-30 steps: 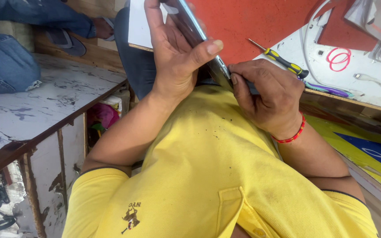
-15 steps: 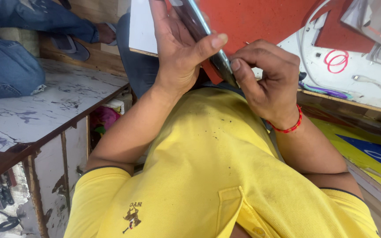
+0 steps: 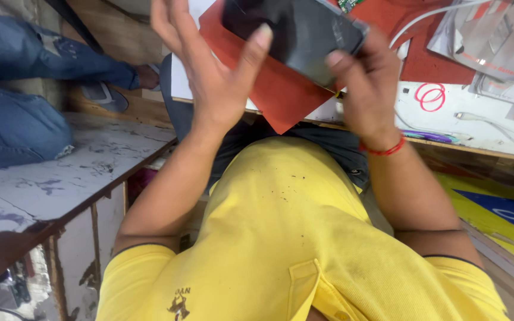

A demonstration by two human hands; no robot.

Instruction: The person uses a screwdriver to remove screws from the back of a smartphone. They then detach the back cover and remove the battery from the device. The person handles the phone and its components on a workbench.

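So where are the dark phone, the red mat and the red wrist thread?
dark phone (image 3: 295,32), head view, middle of its glossy face
red mat (image 3: 281,95), head view, bare lower part
red wrist thread (image 3: 382,150), head view, on the right wrist
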